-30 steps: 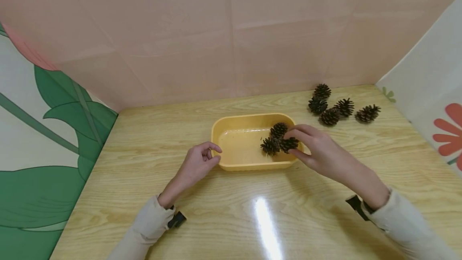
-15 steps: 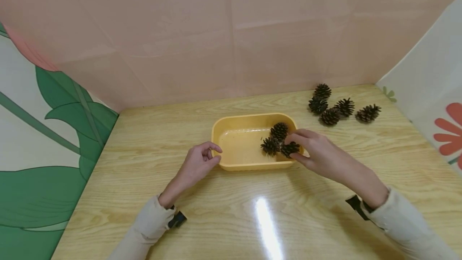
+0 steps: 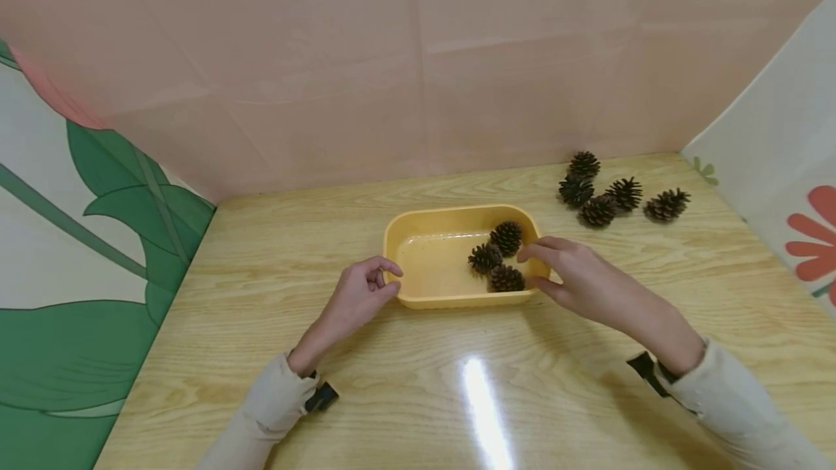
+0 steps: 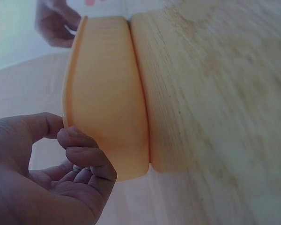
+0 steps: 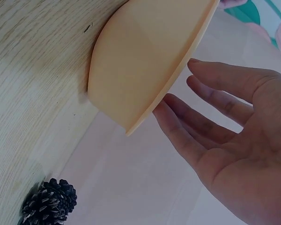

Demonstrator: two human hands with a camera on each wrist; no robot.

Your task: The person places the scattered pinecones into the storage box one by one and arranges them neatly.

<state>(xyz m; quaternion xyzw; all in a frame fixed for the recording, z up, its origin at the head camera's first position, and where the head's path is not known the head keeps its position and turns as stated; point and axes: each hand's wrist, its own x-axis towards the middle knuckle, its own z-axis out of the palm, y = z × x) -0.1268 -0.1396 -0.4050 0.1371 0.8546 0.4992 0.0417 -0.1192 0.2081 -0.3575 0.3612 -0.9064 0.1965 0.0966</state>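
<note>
Dropped pinecone [image 3: 506, 279] now lies beside the relaxed right grip [image 3: 575, 267]; left grip [image 3: 361, 290] pinches tub [image 3: 427, 263].

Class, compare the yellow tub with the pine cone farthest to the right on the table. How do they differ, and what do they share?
Surface: the yellow tub is smooth, while the rightmost pine cone is dark and rough with scales.
Size: the tub is much larger than the cone.
Contact: the left hand holds the tub at one end; no hand touches the cone.
Shared: both rest on the wooden table.
</note>
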